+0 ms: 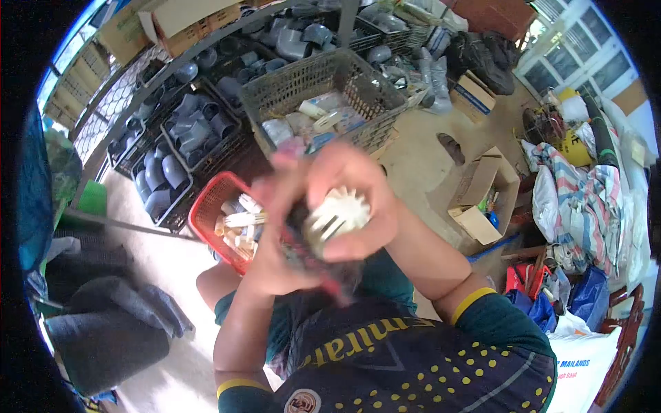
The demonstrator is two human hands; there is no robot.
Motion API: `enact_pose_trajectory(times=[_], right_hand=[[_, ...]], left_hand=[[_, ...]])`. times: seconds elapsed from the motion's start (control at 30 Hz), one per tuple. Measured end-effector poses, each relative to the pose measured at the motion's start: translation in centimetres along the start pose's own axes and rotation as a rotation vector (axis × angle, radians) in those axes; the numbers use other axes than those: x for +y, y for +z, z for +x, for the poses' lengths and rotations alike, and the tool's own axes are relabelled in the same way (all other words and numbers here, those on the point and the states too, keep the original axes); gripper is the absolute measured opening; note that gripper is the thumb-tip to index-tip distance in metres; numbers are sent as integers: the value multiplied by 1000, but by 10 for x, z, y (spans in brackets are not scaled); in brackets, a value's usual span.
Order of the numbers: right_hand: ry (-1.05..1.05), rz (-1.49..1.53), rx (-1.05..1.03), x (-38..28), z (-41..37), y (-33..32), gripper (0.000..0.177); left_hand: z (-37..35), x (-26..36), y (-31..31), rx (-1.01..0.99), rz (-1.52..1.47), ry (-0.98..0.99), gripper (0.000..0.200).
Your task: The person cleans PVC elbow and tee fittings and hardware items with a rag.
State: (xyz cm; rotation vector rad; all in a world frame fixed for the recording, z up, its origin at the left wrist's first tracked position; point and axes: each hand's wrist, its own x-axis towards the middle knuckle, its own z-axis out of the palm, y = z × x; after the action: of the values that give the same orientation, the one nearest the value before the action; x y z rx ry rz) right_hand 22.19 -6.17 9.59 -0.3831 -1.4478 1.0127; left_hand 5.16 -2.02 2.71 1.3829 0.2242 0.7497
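Observation:
In front of my chest, my right hand grips a white slotted plastic piece with a toothed rim, its fingers curled round it. My left hand is pressed close beside it, closed on a dark red and black cloth-like thing that lies against the piece. Motion smears both hands and the dark thing. Just beyond my left hand stands a red plastic basket, holding several white and tan plastic pieces. Part of that basket is hidden by my left arm.
A large grey crate with bags and white pieces stands ahead. Dark crates of grey pipe fittings line the left. On the right are an open cardboard box, a dark sandal and a striped sheet. A black cylindrical container sits at lower left.

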Motion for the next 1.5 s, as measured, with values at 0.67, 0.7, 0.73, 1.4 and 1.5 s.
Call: enact_pose_trajectory(times=[0.67,0.7,0.73,1.4,1.5], right_hand=[[89,-313,337,44,-9,6,6],[142,-260,249,38,-10,0,6],[188,-257,142,32,-8,-5,6],[247,-434,575,69,13,18,11],[191,-535,639,83,6,22,12]], left_hand=[[13,-18,1,243,190,88,49],[9,-19,-7,85,116,11,59],[5,-24,-12,2,68,-17,61],[13,-41,-15,301,342,-2,44],[11,-45,-19,349,472,-10,46]])
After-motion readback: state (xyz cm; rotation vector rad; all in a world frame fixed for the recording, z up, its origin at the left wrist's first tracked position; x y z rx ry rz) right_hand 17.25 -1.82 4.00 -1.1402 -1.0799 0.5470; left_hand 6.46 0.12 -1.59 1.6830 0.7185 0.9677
